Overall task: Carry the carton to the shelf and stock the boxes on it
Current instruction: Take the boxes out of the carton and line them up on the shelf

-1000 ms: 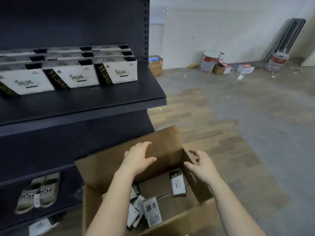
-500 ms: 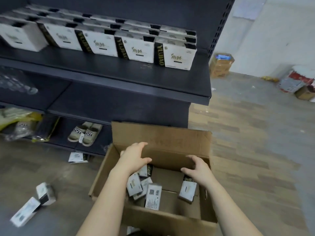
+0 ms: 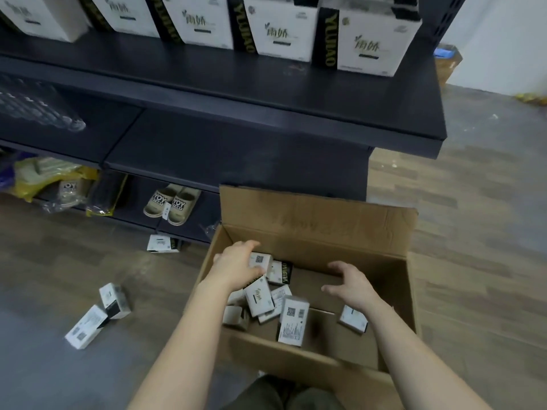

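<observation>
Carton (image 3: 319, 226) is open on the floor (image 3: 473, 232), against the right end of the shelf (image 3: 266, 93), far flap upright. So the carry looks finished, and unloading is the step in hand.

Left hand (image 3: 236, 267) is inside the carton's far-left corner. Its fingers (image 3: 247, 247) are above a small box (image 3: 261, 259) and the thumb is below it, curled round. It reads as a grip, code label facing up.

Right hand (image 3: 352, 287) hovers over the bare middle of the carton bottom. Fingers are spread wide and slightly bent, holding nothing and touching nothing.

Loose boxes (image 3: 291, 319) are heaped along the carton's left wall, running toward the near edge. They lie to the left of the right hand and just below the left. Most are tipped at odd angles. The biggest visible label has its long axis running roughly near-to-far.

A lone box (image 3: 353, 318) sits apart by the near-right wall, under the right wrist and partly hidden by it.

Judgement:
- The left hand is nearer the heap.
- For the right hand the closest pick is the lone box, pulling back toward the near edge, not reaching across.

Shelf above: large white boxes (image 3: 282, 28) stand in a row toward the rear, leaving a bare front strip.

Stray boxes (image 3: 88, 325) lie on the floor left of the carton.
</observation>
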Demonstrator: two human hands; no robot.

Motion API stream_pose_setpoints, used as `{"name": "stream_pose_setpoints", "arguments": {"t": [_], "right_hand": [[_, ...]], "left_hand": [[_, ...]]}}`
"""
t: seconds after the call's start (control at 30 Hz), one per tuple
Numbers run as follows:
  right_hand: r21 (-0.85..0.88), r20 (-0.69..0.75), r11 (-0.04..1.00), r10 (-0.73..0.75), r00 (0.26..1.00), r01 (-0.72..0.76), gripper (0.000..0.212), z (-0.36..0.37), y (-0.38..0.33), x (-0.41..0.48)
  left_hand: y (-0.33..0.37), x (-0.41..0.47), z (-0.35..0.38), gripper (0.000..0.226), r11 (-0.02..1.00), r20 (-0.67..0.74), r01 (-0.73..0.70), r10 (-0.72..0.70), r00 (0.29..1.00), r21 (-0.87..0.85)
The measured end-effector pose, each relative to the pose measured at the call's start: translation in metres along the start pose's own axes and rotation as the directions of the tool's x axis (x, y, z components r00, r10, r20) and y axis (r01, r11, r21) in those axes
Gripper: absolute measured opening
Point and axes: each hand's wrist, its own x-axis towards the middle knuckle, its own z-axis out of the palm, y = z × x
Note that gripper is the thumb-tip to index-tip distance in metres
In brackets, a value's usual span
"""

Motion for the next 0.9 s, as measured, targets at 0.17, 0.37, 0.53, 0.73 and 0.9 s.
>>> {"name": "stream_pose_setpoints", "arguments": {"t": [0.17,0.37,0.53,0.73,0.9], "right_hand": [[-0.078,0.112,0.996,0.05,0.992,-0.041,0.075,0.03,0.018,0.036],[-0.147,0.184,0.987,0.085,0.979,-0.058,0.081,0.077,0.052,0.087],[-0.208,0.256,0.978,0.083,0.963,-0.029,0.086,0.126,0.086,0.13],[-0.299,0.323,0.954,0.087,0.942,0.015,0.082,0.18,0.126,0.18],[-0.365,0.368,0.928,0.066,0.927,0.079,0.089,0.209,0.141,0.21]], "left_hand": [[-0.011,0.028,0.025,0.068,1.0,0.036,-0.003,0.002,0.999,0.026],[-0.035,0.063,0.068,0.067,0.999,0.025,0.003,-0.003,1.0,0.037],[-0.061,0.091,0.12,0.068,0.999,0.031,0.017,-0.018,0.999,0.029],[-0.089,0.124,0.181,0.067,1.0,0.059,0.03,-0.03,0.998,0.003],[-0.106,0.145,0.217,0.068,0.999,0.047,0.042,-0.042,0.998,0.002]]}}
